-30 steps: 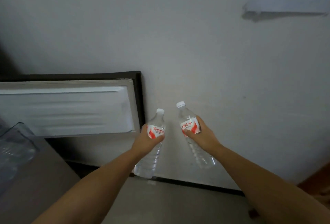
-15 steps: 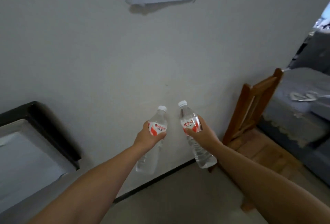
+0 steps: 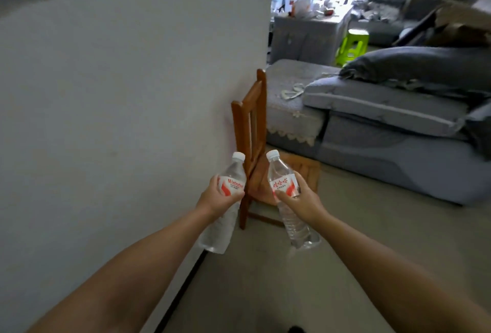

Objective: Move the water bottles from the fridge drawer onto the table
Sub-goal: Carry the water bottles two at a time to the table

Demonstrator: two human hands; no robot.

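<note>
We hold two clear water bottles out in front of us, one in each hand, both in the air above the floor and neither set down. The left bottle [image 3: 224, 199] has a white cap and a red and white label; it leans slightly right at the top, and our left hand [image 3: 215, 197] wraps it at the label, fingers [image 3: 233, 195] closed around the front. The right bottle [image 3: 287, 199] also has a white cap and a red and white label; it tilts with its cap toward the left and its base toward the lower right. Our right hand [image 3: 300, 201] grips it at the label, fingers closed around it. The two caps are near each other but apart.

Just behind the bottles stands a wooden chair [image 3: 252, 120] with its back beside the white wall [image 3: 132, 93] on our left. The floor [image 3: 265, 279] is pale, with a dark skirting strip along the wall's foot. To the right lies a grey sofa [image 3: 385, 125] with cushions, and further back a bright green stool [image 3: 353, 45] stands in a cluttered room.
</note>
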